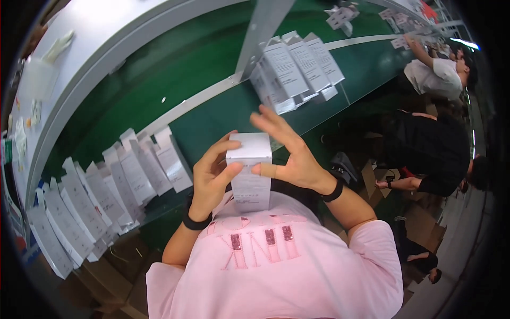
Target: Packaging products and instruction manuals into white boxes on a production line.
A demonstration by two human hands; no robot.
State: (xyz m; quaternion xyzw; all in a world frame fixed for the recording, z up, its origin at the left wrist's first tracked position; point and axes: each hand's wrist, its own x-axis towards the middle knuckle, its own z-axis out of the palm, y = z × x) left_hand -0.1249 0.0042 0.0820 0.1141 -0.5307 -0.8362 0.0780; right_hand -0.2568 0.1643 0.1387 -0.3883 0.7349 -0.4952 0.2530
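Note:
In front of my chest, a white carton (252,183) stands upright with its top face closed. My left hand (213,175) is wrapped round its left side, fingers behind and thumb across the front near the upper edge. My right hand (289,151) has its fingers stretched out and spread above the right side. Its thumb, with a tan strip round it, lies at the carton's front near the top edge. The carton's back is hidden.
At the left, a row of white cartons (133,178) with raised flaps leans along the green bench (204,114). More white cartons (300,66) lie beyond my right hand, by a metal post (261,37). A white shelf (98,40) curves across the upper left. Co-workers (425,151) are at the right.

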